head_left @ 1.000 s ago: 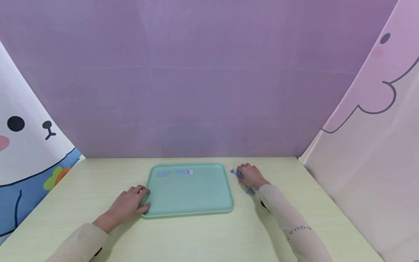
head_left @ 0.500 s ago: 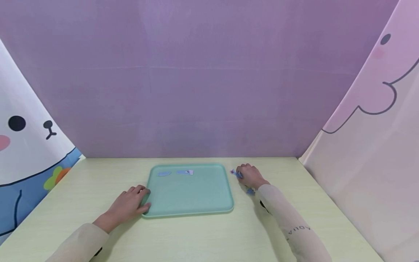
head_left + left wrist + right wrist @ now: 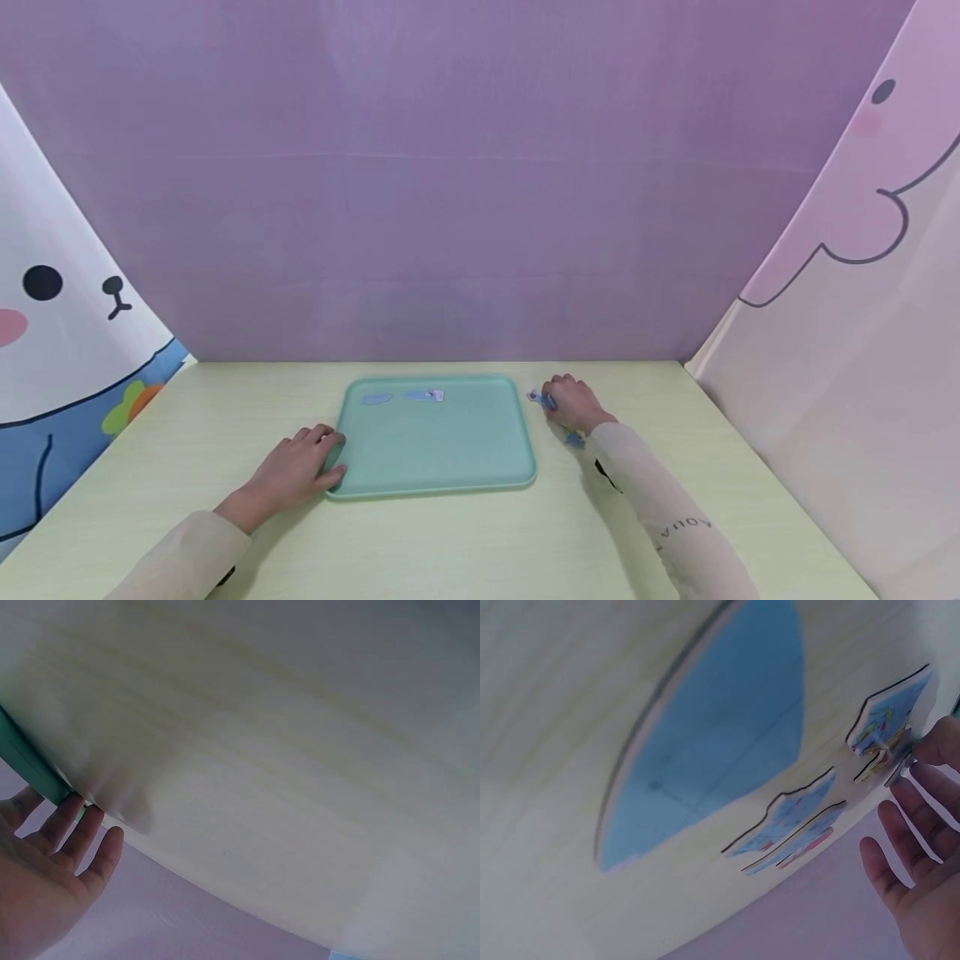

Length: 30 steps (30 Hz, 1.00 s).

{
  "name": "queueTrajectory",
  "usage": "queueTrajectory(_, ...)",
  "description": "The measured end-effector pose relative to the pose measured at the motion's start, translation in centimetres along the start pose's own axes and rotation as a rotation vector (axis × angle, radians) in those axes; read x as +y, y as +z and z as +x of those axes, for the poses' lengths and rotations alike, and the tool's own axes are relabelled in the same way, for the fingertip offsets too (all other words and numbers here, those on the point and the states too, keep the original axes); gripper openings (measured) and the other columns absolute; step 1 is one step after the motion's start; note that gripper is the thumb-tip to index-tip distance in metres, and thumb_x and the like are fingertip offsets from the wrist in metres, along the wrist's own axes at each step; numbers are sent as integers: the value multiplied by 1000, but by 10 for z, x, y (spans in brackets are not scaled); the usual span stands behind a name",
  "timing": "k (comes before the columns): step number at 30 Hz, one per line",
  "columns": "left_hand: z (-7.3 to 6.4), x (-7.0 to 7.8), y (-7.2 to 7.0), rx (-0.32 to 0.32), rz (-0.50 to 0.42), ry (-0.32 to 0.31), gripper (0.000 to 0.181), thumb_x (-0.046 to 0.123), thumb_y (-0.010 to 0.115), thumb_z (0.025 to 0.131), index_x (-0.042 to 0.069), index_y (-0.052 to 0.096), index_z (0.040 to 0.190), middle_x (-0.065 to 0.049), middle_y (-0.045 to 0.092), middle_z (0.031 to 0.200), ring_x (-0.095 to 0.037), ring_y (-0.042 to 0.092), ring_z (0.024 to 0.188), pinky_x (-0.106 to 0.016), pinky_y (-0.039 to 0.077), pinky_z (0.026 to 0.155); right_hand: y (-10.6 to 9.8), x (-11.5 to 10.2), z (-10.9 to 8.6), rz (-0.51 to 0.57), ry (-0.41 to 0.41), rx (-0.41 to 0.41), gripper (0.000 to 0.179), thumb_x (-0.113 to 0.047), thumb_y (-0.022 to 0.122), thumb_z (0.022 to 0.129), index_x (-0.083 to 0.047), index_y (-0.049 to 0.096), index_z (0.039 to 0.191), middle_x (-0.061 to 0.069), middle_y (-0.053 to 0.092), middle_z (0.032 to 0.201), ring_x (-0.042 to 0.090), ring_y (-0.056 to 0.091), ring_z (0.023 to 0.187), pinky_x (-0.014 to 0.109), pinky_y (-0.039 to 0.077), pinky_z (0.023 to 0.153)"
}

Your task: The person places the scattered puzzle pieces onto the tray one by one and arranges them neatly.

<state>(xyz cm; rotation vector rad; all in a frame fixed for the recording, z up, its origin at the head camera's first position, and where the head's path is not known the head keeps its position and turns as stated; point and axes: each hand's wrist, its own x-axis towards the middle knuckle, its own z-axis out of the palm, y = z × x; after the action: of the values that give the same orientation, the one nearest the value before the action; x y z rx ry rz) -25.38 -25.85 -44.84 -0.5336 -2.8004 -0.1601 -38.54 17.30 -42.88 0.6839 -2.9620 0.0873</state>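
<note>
My left hand (image 3: pixel 294 467) lies at the left side of a mint-green tray (image 3: pixel 435 446), fingers relaxed with fingertips and thumb on its rim. In the left wrist view these fingers (image 3: pixel 90 829) touch the tray edge. Right of the tray, my right hand (image 3: pixel 576 403) is low over the table; in the right wrist view its thumb and index finger pinch a thin, dark-edged puzzle piece (image 3: pixel 898 772). Other printed puzzle pieces lie beside it, one with yellow and blue print (image 3: pixel 891 712). Part of a blue piece (image 3: pixel 537 396) shows by the fingertips in the head view.
Two flat bluish pieces, one plain (image 3: pixel 377 399) and one with a pale end (image 3: pixel 424 395), lie along the tray's far side. A blue piece (image 3: pixel 574 438) sits under the right wrist, and a large blue one (image 3: pixel 712 742) fills the right wrist view. A purple curtain (image 3: pixel 450 208) closes the back.
</note>
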Motion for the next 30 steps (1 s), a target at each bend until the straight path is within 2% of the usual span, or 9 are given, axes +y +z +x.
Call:
queueTrajectory(10, 0, 1, -1, -1, 3, 4, 41, 34, 65, 80, 6, 59, 109, -11, 57, 109, -29, 56, 95, -46, 48, 69, -2, 5, 1, -28, -29, 53, 28, -20, 71, 78, -10, 65, 103, 5, 60, 99, 23, 53, 90, 42, 48, 77)
queueTrajectory(23, 0, 0, 0, 1, 11, 12, 41, 35, 66, 80, 6, 60, 109, -11, 57, 108, -28, 56, 93, -45, 48, 68, -20, 3, 2, 77, -77, 90, 28, -11, 68, 78, -8, 65, 105, 7, 59, 103, 26, 54, 97, 44, 48, 77)
queueTrajectory(30, 0, 1, -1, 4, 12, 16, 41, 34, 66, 80, 6, 60, 109, -11, 57, 108, -28, 56, 93, -45, 48, 68, -24, -7, 6, 77, -130, 101, 26, -10, 68, 77, -8, 66, 103, 6, 61, 101, 24, 55, 96, 41, 49, 78)
